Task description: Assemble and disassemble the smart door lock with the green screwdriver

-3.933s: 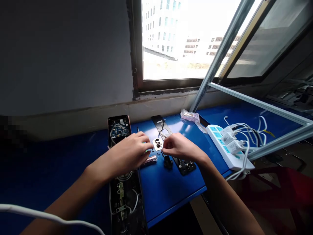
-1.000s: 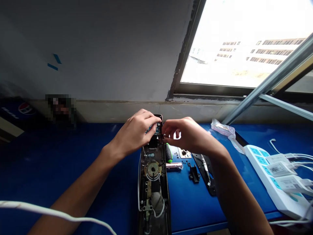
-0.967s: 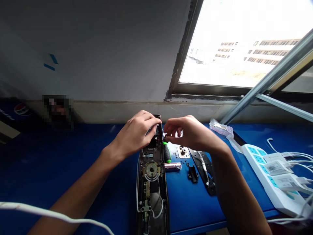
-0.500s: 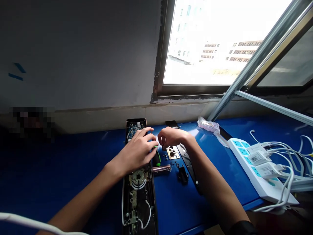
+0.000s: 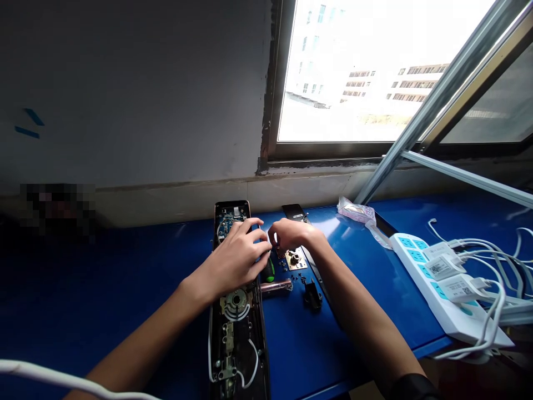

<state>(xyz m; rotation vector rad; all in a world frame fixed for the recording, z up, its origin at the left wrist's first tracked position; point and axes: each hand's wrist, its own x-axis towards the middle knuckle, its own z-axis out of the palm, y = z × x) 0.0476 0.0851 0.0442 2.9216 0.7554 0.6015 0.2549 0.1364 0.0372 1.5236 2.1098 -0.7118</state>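
A long black lock housing (image 5: pixel 260 328) lies open, showing a circuit board (image 5: pixel 228 218), a round metal hub (image 5: pixel 236 301) and white wires. My left hand (image 5: pixel 239 253) is over its upper middle, fingers bent and thumb and fingertips close together past the right edge; what they hold is hidden. Just right of them is my right hand (image 5: pixel 287 233), with fingers curled down in a pinch whose contents I cannot make out. Below the hands lie a black and green screwdriver handle (image 5: pixel 268 270) and a pinkish metal cylinder (image 5: pixel 276 286).
Right of the housing lie a metal plate (image 5: pixel 295 259), small screws (image 5: pixel 297 276), a black bracket (image 5: pixel 312 294) and a black panel (image 5: pixel 293 211). Farther right are a plastic bag (image 5: pixel 356 211) and a white power strip (image 5: pixel 447 314) with chargers and cables. A white cable (image 5: pixel 62 379) crosses the lower left.
My right hand has shifted very slightly left. My left hand stays over the housing in nearly the same pose, and the view has tilted a little.
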